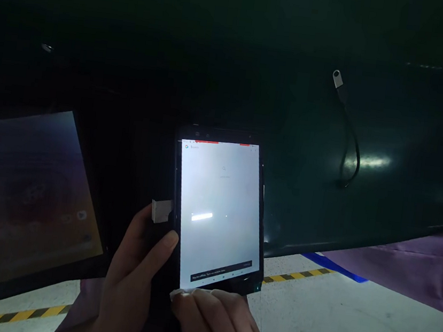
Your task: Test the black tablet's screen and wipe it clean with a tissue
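Observation:
A tablet (pixel 219 209) with a bright, mostly white screen is tilted up in front of me at the table's near edge. My left hand (pixel 132 268) grips its left side, the thumb along the dark bezel. Beside those fingers a small white block (pixel 160 211) sticks out from the tablet's left edge. My right hand (pixel 218 322) lies at the bottom edge with its fingers curled together. Something whitish (pixel 178 293) shows at its fingertips, too small to name. A dark notice bar (pixel 220 271) runs across the lower screen.
A second tablet (pixel 35 197), dimly lit, lies at the left on the dark green table (pixel 297 207). A short black cable (pixel 356 150) with a silver USB stick (pixel 337 79) lies at the right. Yellow-black tape (pixel 300 276) marks the floor beyond the near edge.

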`<state>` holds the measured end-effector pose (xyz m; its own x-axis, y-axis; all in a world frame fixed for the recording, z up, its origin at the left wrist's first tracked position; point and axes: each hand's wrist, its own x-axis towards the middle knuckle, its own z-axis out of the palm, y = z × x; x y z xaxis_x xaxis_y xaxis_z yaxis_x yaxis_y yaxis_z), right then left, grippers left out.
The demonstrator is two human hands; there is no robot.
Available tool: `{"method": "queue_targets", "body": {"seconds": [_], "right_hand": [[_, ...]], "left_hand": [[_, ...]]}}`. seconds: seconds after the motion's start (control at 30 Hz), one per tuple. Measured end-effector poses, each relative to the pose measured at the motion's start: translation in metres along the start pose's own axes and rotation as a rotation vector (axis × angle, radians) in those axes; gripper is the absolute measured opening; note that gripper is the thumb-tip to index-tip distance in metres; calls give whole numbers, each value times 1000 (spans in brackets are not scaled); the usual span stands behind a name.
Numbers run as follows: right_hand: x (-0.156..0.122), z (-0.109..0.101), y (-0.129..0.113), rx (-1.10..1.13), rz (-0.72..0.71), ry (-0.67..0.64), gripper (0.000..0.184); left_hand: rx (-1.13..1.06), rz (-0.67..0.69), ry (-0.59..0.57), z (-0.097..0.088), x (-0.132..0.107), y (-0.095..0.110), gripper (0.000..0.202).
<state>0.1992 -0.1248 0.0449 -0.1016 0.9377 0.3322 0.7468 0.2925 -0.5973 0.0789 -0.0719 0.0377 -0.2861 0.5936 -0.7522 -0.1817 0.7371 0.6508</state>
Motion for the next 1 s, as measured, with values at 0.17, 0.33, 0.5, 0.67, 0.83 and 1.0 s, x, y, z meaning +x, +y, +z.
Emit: {"method": "queue_targets", "body": {"seconds": [0.17,0.33,0.5,0.67,0.83,1.0], "right_hand": [[31,-14,24,73,-243,-200,35],[71,-14,47,100,-352,-298,17],[110,-3,62,34,-452,-273,18],[153,11,75,-13,-550,-239,26],[178,21,81,-93,-492,-181,15],[175,18,88,-129,-379,-149,10]], "left_hand": [[-73,-19,-77,-1,3,-1,61],[-122,-62,-117,-1,6,2,66],[-155,-7,-101,1,3,1,65],[-125,24,-125,-3,4,-7,56],[-59,61,-142,-11,7,-19,54],[-49,25,-165,-11,10,-17,55]]}}
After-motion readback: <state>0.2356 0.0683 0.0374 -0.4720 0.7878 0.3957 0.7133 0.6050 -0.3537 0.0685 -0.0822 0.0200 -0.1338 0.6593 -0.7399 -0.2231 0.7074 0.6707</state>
